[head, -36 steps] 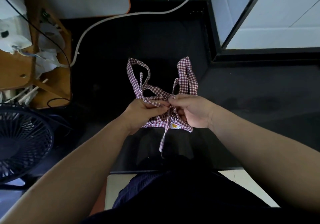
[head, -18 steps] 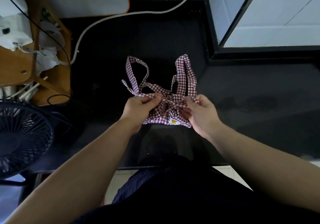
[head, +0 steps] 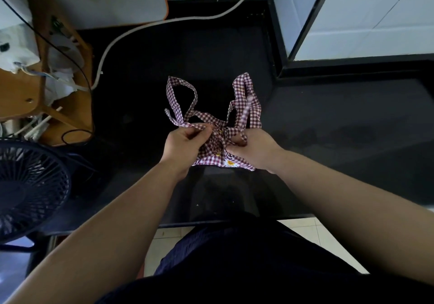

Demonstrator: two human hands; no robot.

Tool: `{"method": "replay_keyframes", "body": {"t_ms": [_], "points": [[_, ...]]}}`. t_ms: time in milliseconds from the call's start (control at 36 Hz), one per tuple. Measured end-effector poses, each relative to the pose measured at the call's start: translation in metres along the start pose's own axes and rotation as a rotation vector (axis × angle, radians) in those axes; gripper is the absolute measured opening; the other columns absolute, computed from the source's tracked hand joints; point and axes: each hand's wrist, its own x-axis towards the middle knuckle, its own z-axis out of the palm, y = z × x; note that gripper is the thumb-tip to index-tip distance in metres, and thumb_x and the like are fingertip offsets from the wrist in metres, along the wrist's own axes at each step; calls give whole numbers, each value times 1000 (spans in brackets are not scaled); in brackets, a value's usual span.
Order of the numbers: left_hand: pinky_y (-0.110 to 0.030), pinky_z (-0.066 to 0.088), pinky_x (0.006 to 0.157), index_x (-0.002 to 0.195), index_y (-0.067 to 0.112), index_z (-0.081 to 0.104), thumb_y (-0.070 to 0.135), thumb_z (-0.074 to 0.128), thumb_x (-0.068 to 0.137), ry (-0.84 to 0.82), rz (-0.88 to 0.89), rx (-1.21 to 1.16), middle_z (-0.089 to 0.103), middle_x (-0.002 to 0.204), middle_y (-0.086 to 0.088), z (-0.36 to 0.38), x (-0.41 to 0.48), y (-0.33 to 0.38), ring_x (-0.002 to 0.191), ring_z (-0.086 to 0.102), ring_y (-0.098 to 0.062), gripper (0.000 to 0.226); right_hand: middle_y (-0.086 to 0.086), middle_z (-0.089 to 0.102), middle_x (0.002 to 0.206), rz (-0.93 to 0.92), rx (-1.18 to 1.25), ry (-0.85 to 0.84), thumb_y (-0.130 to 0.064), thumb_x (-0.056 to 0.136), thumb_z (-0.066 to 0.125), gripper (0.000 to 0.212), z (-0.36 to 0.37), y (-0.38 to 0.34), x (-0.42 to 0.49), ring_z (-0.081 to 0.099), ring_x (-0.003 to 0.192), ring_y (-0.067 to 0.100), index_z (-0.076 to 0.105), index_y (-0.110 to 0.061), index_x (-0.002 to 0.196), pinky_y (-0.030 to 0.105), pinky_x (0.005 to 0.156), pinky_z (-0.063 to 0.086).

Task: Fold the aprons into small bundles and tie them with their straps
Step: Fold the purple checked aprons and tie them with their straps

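Apron bundle [head: 211, 154] in maroon check is lying on the black counter [head: 328, 116] as I am watching remotely: left hand [head: 182, 144] is pinching the left strap [head: 175, 102], right hand [head: 256, 150] is curling fingers round the right strap [head: 244, 118].

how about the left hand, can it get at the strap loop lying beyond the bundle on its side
Probably yes: the strap loop lies on the counter just beyond the left hand, nothing between. But that hand pinches a strap at the bundle and must release first.
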Motion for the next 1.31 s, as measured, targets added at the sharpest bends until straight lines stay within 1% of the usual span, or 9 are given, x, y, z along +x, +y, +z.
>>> {"method": "replay_keyframes", "body": {"t_ms": [111, 222, 306, 528, 833, 944, 1056, 1194, 1306], "points": [[-27, 57, 73, 82, 14, 73, 11, 67, 88, 10, -2, -5, 75, 78, 0, 1, -1, 3, 78, 72, -13, 8, 3, 48, 66, 67, -101, -72, -35, 94, 56, 40, -11, -9, 0, 47, 61, 16, 45, -13, 64, 26, 54, 36], [-22, 56, 73, 84, 16, 72, 17, 67, 89, 11, 18, 68, 75, 81, 2, -1, -4, 3, 81, 72, -11, 7, 5, 60, 74, 123, 413, -49, -32, 97, 52, 30, -14, 3, -4, 57, 73, 20, 53, -10, 76, 39, 76, 50], [-21, 56, 75, 87, 21, 71, 24, 66, 91, 59, 39, 139, 74, 87, 5, 0, -6, 0, 87, 71, -10, 7, -8, 57, 59, 136, 581, -11, -24, 98, 50, 28, -9, 12, -8, 52, 61, 11, 52, -15, 72, 30, 66, 45], [-39, 55, 80, 90, 19, 66, 36, 58, 94, 255, 130, 450, 68, 100, -6, 3, -15, -6, 89, 64, -21, 19, -3, 40, 66, -34, -72, 199, -16, 97, 47, 37, -3, 18, -18, 38, 59, 8, 33, -18, 62, 26, 55, 26], [-31, 38, 72, 113, 4, 54, 29, 45, 101, 322, 2, 603, 53, 96, -4, 3, 2, -1, 88, 50, -21, 29, 8, 50, 84, 68, 158, 336, -17, 99, 44, 26, 3, 26, -17, 45, 65, 13, 47, -9, 74, 13, 49, 31], [-39, 54, 80, 104, 10, 58, 37, 50, 98, 205, 18, 544, 67, 97, -6, -3, 4, 1, 90, 64, -22, 29, 0, 58, 83, 164, 382, 357, -27, 101, 44, 22, -2, 25, -16, 53, 73, 11, 55, -10, 91, 24, 59, 41], [-18, 45, 61, 97, 19, 60, 35, 56, 95, 188, 88, 579, 63, 89, 4, -5, -5, -2, 78, 59, -8, 17, -2, 59, 81, 154, 435, 435, -31, 97, 53, 24, -4, 26, -17, 54, 73, 10, 55, -11, 84, 23, 61, 42], [-30, 47, 79, 88, 22, 61, 40, 63, 90, 274, 52, 577, 63, 109, -7, -8, -7, -17, 94, 61, -21, 18, -7, 58, 80, 257, 521, 477, -30, 96, 53, 18, 8, 27, -16, 55, 74, 8, 56, -14, 89, 22, 60, 44], [-30, 51, 75, 88, 15, 63, 38, 66, 88, 260, -34, 493, 68, 96, -2, -11, -5, -13, 90, 64, -18, 23, 1, 64, 89, 402, 619, 436, -29, 92, 58, 20, 15, 30, -14, 63, 89, 22, 59, -9, 92, 43, 83, 55]]}}
